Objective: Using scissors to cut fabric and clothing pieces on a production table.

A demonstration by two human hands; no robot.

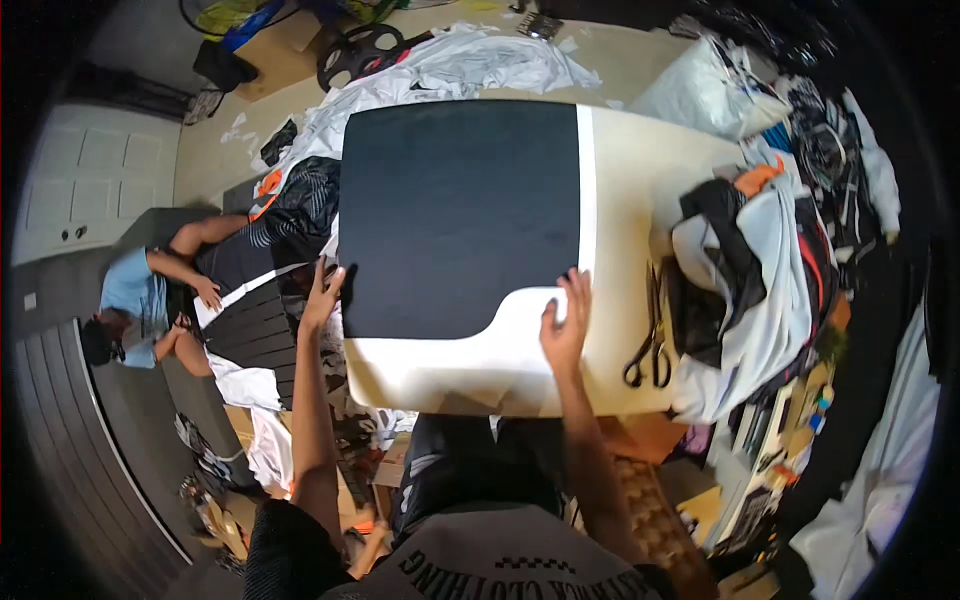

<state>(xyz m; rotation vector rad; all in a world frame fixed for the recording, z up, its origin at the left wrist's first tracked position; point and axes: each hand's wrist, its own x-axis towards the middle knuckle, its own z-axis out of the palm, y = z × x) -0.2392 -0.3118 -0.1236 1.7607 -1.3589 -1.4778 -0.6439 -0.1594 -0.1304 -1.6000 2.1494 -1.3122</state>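
A large black fabric panel [460, 210] with a white strip [586, 180] down its right side and a curved white lower part [420, 352] lies flat on a cream table [640, 140]. My left hand [320, 297] is at the panel's left edge, fingers apart. Resting on the white area at its lower right, my right hand [568, 325] has its fingers stretched out and holds nothing that I can see. To the right of it, black-handled scissors [650, 350] lie on the table beside a heap of grey, black and orange cloth [745, 260].
At the left another person [140, 290] in a light blue top sits handling black and white cloth [250, 350]. White fabric [450, 65] is piled beyond the table, near a cardboard box [280, 55]. A white sack [715, 90] stands at the far right, and cluttered shelving [760, 450] at the near right.
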